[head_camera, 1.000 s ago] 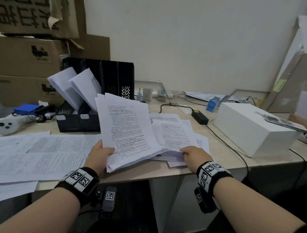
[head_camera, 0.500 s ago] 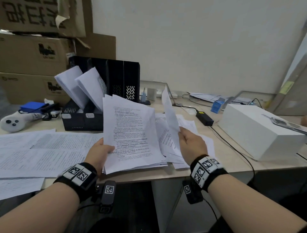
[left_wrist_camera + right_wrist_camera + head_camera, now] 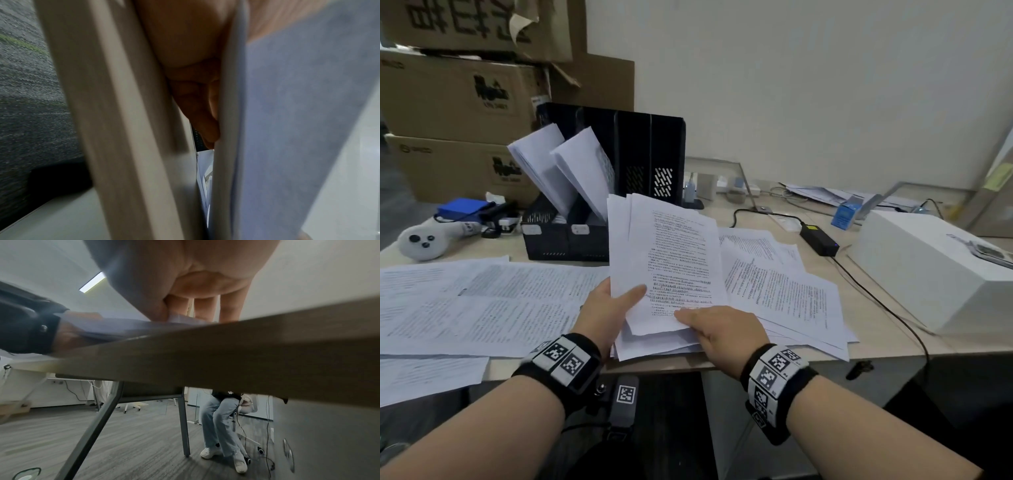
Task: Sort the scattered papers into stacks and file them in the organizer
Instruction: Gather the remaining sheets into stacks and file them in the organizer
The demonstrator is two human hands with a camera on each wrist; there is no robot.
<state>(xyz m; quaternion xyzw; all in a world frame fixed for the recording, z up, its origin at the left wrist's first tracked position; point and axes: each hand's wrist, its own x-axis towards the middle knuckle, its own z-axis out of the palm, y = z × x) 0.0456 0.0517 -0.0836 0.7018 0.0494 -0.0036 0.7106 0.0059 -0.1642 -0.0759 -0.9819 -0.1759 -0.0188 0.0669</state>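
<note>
From the head view, our two hands grasp one stack of papers (image 3: 667, 267) above the worktop (image 3: 822, 353): left hand (image 3: 607, 310) at its left edge, right hand (image 3: 717, 330) at the bottom. The black organizer (image 3: 616, 192) behind holds two bundles.

Left wrist: fingers (image 3: 201, 104) beneath paper.

Right wrist: three fingers (image 3: 230, 308) show above the worktop edge.

Sheaf (image 3: 667, 267) of printed white sheets, centre frame, tilted up off the desk, edges uneven. Loose papers (image 3: 780, 291) fanned flat right of it; more papers (image 3: 476, 301) spread flat at left. Black organizer (image 3: 619, 178) upper left of centre, two white stacks (image 3: 565, 168) leaning in its left slots.
</note>
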